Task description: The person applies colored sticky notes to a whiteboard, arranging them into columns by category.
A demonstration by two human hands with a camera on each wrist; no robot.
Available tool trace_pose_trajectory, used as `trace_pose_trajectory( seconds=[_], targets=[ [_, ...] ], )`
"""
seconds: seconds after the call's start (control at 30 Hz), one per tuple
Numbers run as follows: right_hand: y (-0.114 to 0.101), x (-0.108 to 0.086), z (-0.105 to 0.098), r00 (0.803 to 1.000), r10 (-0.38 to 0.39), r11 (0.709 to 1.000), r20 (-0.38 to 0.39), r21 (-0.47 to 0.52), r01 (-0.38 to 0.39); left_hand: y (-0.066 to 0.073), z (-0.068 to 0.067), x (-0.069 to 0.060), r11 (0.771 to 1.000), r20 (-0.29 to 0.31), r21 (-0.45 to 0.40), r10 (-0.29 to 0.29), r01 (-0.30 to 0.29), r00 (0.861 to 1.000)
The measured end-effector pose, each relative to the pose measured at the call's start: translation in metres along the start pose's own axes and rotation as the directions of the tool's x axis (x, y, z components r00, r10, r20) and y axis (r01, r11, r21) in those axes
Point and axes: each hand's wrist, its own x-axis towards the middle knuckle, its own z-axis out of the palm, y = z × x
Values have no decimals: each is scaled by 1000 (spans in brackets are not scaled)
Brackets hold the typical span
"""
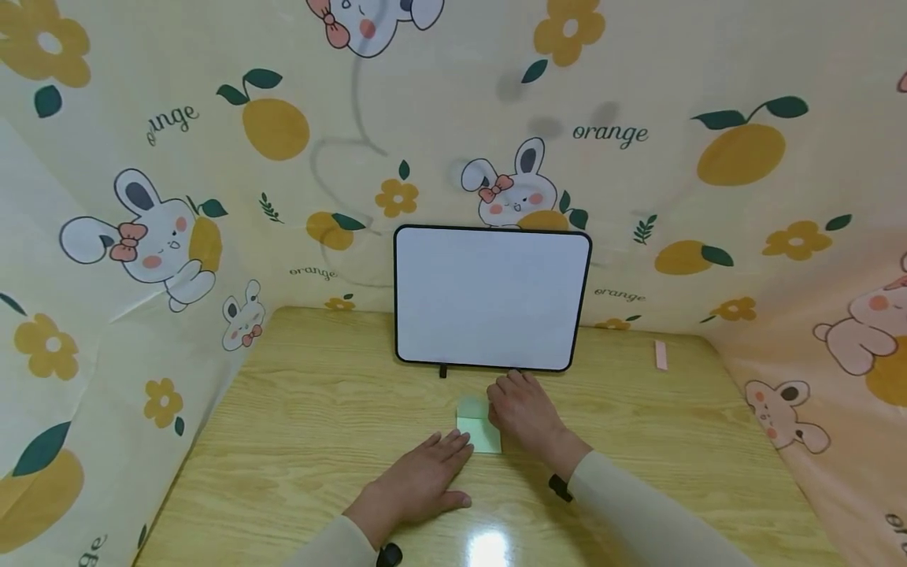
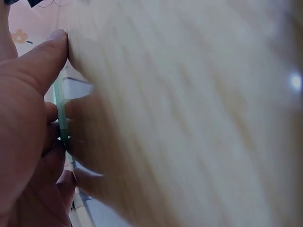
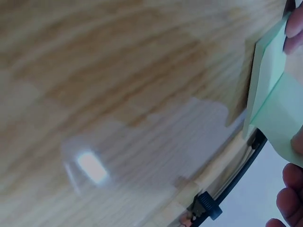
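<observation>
A small pad of pale green sticky notes lies on the table in front of me. Its top sheet bends up from the far side. My left hand is laid out with fairly straight fingers, their tips resting on the pad's near left part. At the pad's upper right, my right hand has curled fingers and pinches the lifted sheet. In the right wrist view the sheet curves away from the pad towards the fingertips. The left wrist view shows only the pad's thin edge beside the fingers.
A whiteboard with a black frame stands behind the pad, with a small black tab at its lower edge. A pink strip lies at the table's back right. Printed cloth walls surround the wooden table.
</observation>
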Motion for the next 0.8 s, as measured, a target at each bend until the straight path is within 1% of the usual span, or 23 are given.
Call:
trace_pose_trajectory(
  seconds=[0.07,0.3,0.47,0.7,0.8],
  targets=[
    [2,2,1,1000,7,1000,-7,5,-7,0,-1,0,1000,-4,1,4,-4,1000],
    [8,8,4,999,32,999,19,12,-32,0,-2,0,1000,4,11,3,-3,1000],
    [11,13,5,999,31,1000,13,-4,-31,0,0,0,1000,1,10,-2,2,1000],
    [14,17,5,1000,26,999,16,-22,-26,1,-1,0,1000,-18,24,11,-11,1000],
    [15,18,5,1000,23,999,18,-30,-22,1,-2,0,1000,-9,21,5,-5,1000]
  ],
)
